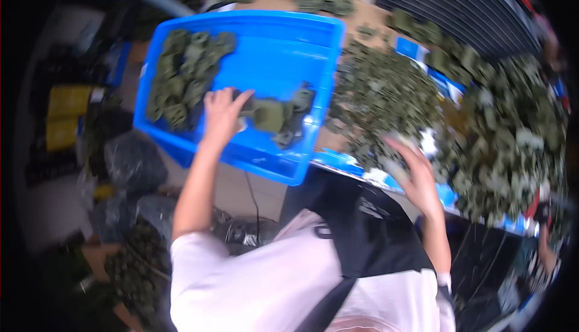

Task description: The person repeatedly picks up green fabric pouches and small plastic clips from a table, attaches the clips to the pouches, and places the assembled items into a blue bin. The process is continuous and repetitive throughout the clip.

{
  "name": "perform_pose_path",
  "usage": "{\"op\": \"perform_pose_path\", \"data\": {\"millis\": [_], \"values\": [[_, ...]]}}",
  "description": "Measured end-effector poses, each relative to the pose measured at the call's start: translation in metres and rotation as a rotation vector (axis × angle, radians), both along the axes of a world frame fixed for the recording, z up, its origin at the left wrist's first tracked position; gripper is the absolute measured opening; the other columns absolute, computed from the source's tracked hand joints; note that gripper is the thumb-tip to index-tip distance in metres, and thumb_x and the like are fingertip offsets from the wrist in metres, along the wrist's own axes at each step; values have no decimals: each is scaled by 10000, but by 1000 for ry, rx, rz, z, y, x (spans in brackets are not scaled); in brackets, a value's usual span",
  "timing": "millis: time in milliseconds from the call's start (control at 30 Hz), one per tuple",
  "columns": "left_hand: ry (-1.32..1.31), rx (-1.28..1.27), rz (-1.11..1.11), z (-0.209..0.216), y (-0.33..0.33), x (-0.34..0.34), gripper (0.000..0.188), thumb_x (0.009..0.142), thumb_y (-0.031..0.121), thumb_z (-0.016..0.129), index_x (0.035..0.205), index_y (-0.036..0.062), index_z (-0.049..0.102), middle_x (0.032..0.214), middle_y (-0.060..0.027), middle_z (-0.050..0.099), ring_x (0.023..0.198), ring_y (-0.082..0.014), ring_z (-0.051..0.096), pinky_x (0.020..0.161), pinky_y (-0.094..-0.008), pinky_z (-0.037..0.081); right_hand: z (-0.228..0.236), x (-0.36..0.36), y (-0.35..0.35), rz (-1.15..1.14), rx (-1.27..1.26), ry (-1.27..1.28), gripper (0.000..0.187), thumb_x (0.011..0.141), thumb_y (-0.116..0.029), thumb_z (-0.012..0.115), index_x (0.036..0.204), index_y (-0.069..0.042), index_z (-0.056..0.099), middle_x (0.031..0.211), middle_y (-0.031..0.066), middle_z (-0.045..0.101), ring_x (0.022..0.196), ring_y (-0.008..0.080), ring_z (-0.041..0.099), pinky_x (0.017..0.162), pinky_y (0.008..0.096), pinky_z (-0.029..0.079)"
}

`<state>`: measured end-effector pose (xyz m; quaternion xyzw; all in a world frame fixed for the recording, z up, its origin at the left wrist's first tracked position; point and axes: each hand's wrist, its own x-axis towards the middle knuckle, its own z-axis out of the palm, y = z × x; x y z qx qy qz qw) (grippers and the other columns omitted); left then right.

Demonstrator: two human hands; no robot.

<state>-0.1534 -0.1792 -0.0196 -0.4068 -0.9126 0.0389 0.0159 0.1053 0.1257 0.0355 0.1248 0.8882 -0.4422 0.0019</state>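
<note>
My left hand (222,113) is inside a blue plastic bin (274,39), thumb held apart from the fingers and nothing plainly gripped. Beside it lies an olive-green moulded part (268,115), with a few more at the bin's right end. A heap of similar green parts (184,79) fills the bin's left side. My right hand (420,178) hovers at the table's near edge, its fingers stretched and apart. Just beyond its fingertips spreads a pile of small green pieces (392,91). Motion blur softens both hands, and a pale smear near the right fingertips cannot be made out.
A larger mound of green parts (503,139) covers the table's right side. At the back right stands a dark ribbed panel (458,6). Plastic bags (136,160) and yellow boxes (66,118) are on the left. Another person's arm (547,256) shows at the far right.
</note>
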Motion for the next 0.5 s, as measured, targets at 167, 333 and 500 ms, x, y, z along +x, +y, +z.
{"op": "perform_pose_path", "data": {"millis": [167, 333, 500], "values": [[33, 78, -538, 89, 94, 55, 511, 639, 27, 587, 1118, 203, 588, 1104, -98, 507, 986, -239, 506, 1003, -463, 285, -13, -71, -67, 152, -53, 109, 930, 688, -212, 671, 1403, -33, 104, 1287, 343, 351, 1208, 413, 382, 957, 431, 386], [76, 344, -377, 67, 119, 84, 549, 705, 139, 635, 1236, 195, 508, 1396, -174, 305, 1277, -311, 329, 1041, -597, 72, -49, -30, -48, -221, -356, 203, 872, 723, -78, 604, 1422, -70, 83, 1353, 257, 340, 1224, 378, 387, 992, 393, 362], [-1295, 949, -65, 8, 130, 146, 1102, 700, 39, 720, 1419, 132, -110, 1376, -227, 296, 1227, -327, 387, 980, -421, 367, -78, 2, -59, -235, -544, 222, 838, 726, -8, 536, 1435, -91, 96, 1451, 184, 217, 1329, 292, 258, 1074, 351, 229]]}}
